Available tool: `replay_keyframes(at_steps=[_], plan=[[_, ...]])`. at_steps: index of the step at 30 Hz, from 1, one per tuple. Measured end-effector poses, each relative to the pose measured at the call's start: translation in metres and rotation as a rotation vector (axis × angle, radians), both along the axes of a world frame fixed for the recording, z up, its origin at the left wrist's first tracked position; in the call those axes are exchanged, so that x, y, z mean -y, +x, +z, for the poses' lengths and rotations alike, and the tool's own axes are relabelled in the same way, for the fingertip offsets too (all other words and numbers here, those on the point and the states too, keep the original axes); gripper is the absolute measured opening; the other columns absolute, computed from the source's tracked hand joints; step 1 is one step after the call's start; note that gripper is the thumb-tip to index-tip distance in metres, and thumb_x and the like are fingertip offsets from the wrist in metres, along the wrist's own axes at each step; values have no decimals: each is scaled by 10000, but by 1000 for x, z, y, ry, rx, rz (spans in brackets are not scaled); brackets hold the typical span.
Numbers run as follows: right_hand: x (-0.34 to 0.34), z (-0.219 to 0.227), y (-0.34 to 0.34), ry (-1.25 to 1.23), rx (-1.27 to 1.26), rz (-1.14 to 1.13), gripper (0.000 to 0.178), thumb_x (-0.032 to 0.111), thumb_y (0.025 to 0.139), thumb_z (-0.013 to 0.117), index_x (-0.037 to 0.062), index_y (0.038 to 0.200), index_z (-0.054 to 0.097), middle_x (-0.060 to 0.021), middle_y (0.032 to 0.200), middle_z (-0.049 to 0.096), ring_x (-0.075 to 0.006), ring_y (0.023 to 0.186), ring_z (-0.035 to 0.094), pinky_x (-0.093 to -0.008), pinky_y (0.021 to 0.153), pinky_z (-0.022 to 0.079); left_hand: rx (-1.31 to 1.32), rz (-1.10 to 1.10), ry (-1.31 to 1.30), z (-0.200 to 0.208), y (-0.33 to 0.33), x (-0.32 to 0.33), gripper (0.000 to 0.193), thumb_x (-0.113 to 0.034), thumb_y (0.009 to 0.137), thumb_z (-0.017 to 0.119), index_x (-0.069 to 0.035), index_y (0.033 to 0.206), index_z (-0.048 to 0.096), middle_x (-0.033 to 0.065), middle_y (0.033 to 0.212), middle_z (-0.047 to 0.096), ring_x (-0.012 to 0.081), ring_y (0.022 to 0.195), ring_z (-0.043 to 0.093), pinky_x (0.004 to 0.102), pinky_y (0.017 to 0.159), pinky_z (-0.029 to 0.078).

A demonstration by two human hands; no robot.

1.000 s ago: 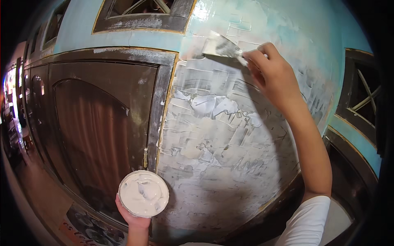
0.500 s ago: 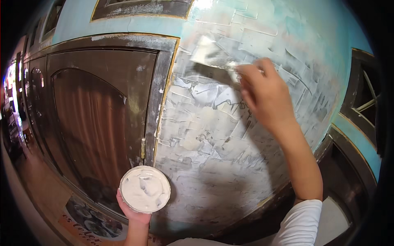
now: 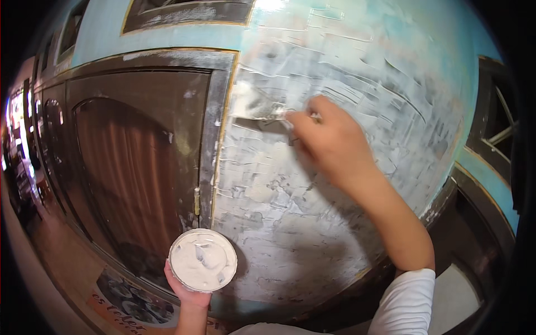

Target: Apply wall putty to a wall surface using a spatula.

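My right hand (image 3: 332, 137) grips the handle of a putty knife (image 3: 254, 105), its wide, putty-smeared blade against the wall near the door frame's edge. Around it the wall (image 3: 301, 212) is coated in uneven whitish-grey putty with ridges and thin patches, and pale turquoise paint shows higher up. Low in the view, my left hand (image 3: 190, 290) supports a round tub of white putty (image 3: 203, 260) from beneath. The tub's open top faces me, and most of my left fingers are hidden behind it.
Left of the coated wall stands a dark brown wooden door (image 3: 139, 89) with a curtain behind its arched panel and a worn frame (image 3: 220, 89). A printed banner (image 3: 134, 298) lies low at left. Another dark window frame (image 3: 494, 128) is at far right.
My right hand has drawn the putty knife left and down across the wall, toward the door frame. The tub in my left hand sits slightly farther right in view.
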State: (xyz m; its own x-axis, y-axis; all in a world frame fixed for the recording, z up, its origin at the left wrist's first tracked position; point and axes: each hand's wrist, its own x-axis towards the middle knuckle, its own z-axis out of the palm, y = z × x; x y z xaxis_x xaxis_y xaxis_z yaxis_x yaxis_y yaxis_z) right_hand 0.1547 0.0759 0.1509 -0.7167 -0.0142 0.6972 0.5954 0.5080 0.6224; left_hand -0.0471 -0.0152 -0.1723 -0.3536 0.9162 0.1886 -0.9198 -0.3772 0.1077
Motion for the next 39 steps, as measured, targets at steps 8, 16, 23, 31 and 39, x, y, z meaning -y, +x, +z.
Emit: replay_keyframes(at_steps=[8,16,23,31,39], plan=[[16,-37,51,-180,-62,-43,238,80,700,679,115,926,610,-91,854,503,-257,729,576,-401,594,467,-302,221,-64,-12,9,4,539,-441,991,342,-83,1362,496,76,1392,513,278,1286,467,441,1112,345],[60,-167,78,-990,100,43,221,173,794,656,117,998,593,-101,916,528,-312,807,608,-446,675,492,-410,6,-89,-27,37,-2,563,-487,967,358,-110,1360,502,83,1387,511,291,1287,461,468,1077,377],[56,-207,94,-1214,101,91,228,170,803,613,134,1025,580,-92,933,514,-310,821,594,-445,679,485,-767,203,-216,-35,62,8,572,-483,971,356,-98,1376,481,88,1402,501,294,1288,461,466,1088,372],[62,-216,136,-1229,-15,18,218,191,821,593,138,1033,585,-86,951,533,-318,837,607,-447,683,488,-696,231,-286,-21,102,11,559,-473,984,330,-91,1359,490,92,1397,504,290,1283,470,446,1086,381],[73,-222,179,-1216,-95,52,220,194,816,593,154,1033,603,-75,939,546,-304,827,617,-439,682,502,-283,-247,-182,7,146,22,601,-500,966,333,-81,1370,484,107,1388,512,310,1267,481,451,1085,371]])
